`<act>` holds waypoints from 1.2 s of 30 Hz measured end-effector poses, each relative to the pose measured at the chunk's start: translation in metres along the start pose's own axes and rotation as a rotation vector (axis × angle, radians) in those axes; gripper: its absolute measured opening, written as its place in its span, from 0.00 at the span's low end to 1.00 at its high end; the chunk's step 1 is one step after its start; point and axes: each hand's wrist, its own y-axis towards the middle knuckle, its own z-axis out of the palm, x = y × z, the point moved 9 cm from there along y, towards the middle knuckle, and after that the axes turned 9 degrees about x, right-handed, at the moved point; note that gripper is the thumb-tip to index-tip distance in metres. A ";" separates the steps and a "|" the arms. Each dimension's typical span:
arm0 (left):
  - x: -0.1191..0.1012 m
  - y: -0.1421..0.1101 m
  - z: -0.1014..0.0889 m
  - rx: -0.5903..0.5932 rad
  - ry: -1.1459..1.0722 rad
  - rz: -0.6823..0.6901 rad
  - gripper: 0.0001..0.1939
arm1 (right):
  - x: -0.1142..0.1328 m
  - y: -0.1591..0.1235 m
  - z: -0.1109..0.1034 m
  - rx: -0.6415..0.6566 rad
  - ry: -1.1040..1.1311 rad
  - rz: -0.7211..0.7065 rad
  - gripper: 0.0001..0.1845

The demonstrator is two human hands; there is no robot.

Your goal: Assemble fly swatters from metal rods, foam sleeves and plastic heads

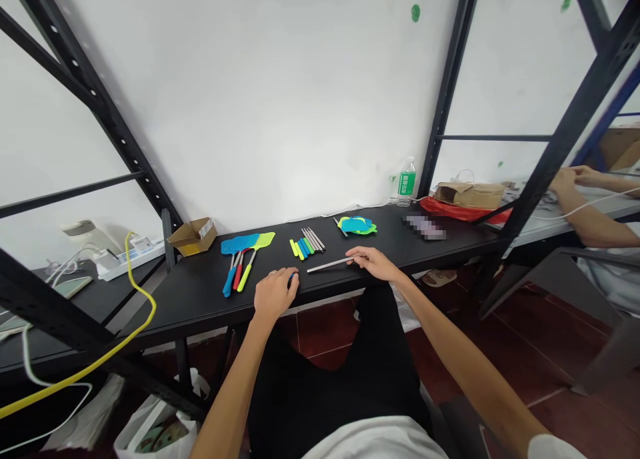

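Note:
My left hand (275,292) rests by the table's front edge, its fingers closed on a small blue handle (291,280), most of which they hide. In my right hand (373,262) is a thin silver metal rod (330,265), gripped near one end and pointing left toward the blue handle; the two look apart. Beyond my hands lie several loose grip handles (296,249) in yellow-green, blue and green, beside a row of metal rods (313,240). Farther right is a pile of blue and yellow-green swatter heads (356,225). Fly swatters (243,262) with blue, red and yellow-green handles lie at left.
An opened cardboard box (193,237) sits at the table's (200,305) back left. A water bottle (407,182) stands at the back right, near a blurred patch (425,226). Black metal posts (450,79) frame both sides. A yellow cable (145,322) hangs left. Another person's arm (585,202) shows far right.

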 end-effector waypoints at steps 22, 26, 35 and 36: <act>-0.007 0.000 0.000 0.050 -0.006 0.139 0.23 | 0.034 -0.001 0.024 0.053 0.177 -0.095 0.19; -0.009 -0.001 -0.002 0.046 0.018 0.140 0.22 | 0.029 0.000 0.024 0.026 0.106 -0.073 0.21; -0.007 0.000 -0.001 0.045 0.050 0.106 0.24 | 0.031 -0.001 0.025 -0.004 -0.031 -0.017 0.28; -0.006 0.000 0.000 0.050 0.047 0.107 0.25 | 0.030 -0.001 0.024 -0.006 -0.033 -0.004 0.28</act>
